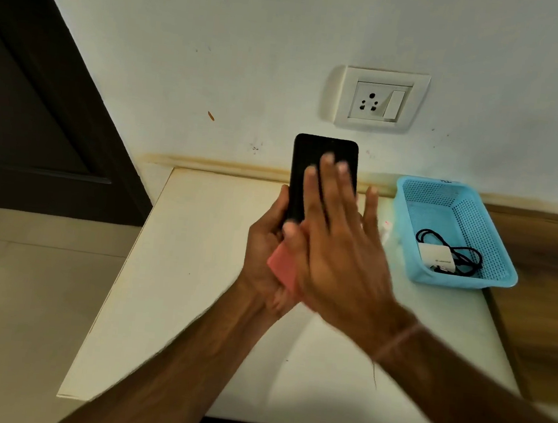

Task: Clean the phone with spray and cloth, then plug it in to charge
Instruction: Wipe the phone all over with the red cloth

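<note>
My left hand (265,244) grips the lower part of a black phone (310,159), held upright above the white table (195,271) with its dark screen toward me. My right hand (333,237) lies flat over the screen with straight, spread fingers, blurred by motion. A pink cloth (282,266) shows under its palm, pressed against the phone's lower end. A white charger with a black cable (445,254) lies in the blue basket (409,204) at the right. A wall socket with a switch (380,99) is above the table. No spray bottle is visible.
The table stands against a pale wall, with a dark door at the left and a wooden surface at the right. Light floor tiles lie left of the table. Something small and white sits between my right hand and the basket, mostly hidden.
</note>
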